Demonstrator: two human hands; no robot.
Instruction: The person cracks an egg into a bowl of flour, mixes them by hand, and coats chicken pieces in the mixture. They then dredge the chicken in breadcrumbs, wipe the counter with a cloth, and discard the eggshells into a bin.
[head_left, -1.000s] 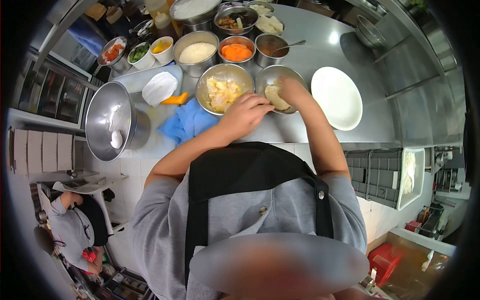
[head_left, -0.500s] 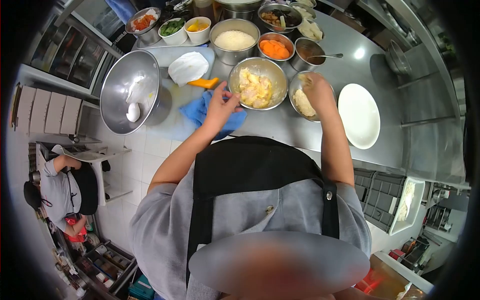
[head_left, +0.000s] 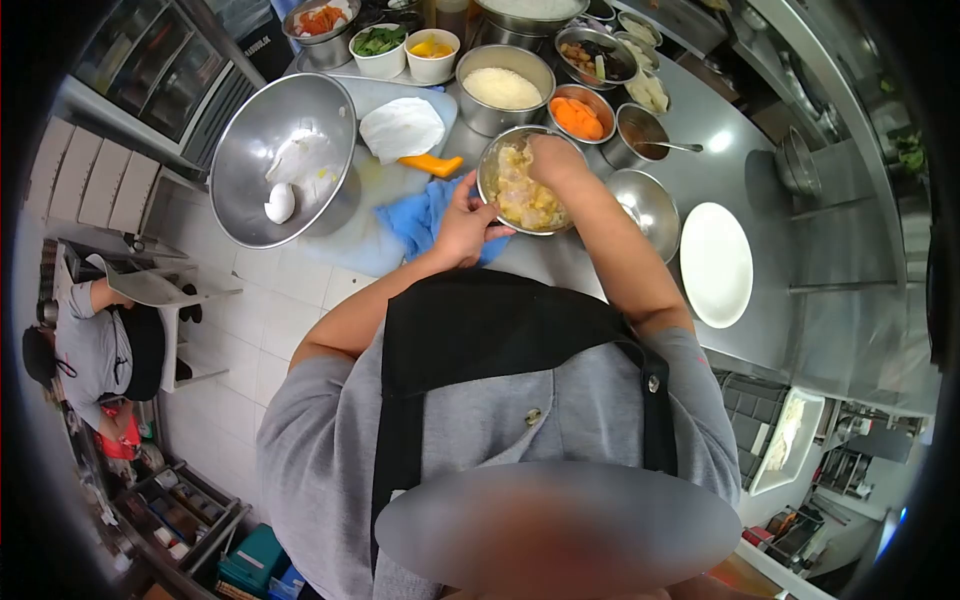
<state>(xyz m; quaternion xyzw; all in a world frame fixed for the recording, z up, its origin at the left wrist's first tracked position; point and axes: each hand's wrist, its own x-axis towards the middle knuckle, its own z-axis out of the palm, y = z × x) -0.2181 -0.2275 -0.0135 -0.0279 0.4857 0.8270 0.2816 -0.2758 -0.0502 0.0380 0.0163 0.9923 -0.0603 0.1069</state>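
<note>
My left hand (head_left: 470, 225) grips the near left rim of a metal bowl (head_left: 486, 165), thumb and fingers closed on its edge. Pale chunks in a yellow coating (head_left: 525, 203), perhaps raw meat in egg, fill much of that bowl. My right hand (head_left: 556, 162) reaches down into its right side; the fingertips are hidden in the mixture. Just right of it, partly under my right forearm, a second metal bowl (head_left: 650, 212) shows shiny metal inside. A blue cloth (head_left: 408, 222) lies beside my left hand, and an orange handle (head_left: 435, 165) with a white sheet over it rests behind.
A large tilted steel bowl (head_left: 235, 165) holds eggshell (head_left: 280, 203). An oval white plate (head_left: 716, 265) lies at the right. Behind stand pots of white grains (head_left: 502, 88), carrot slices (head_left: 577, 117) and brown sauce with a spoon (head_left: 678, 146). A person (head_left: 90, 330) is at far left.
My right hand has moved left from the second bowl into the bowl of yellow chunks. The pale crumbly stuff in the second bowl no longer shows. My left hand has closed on the rim.
</note>
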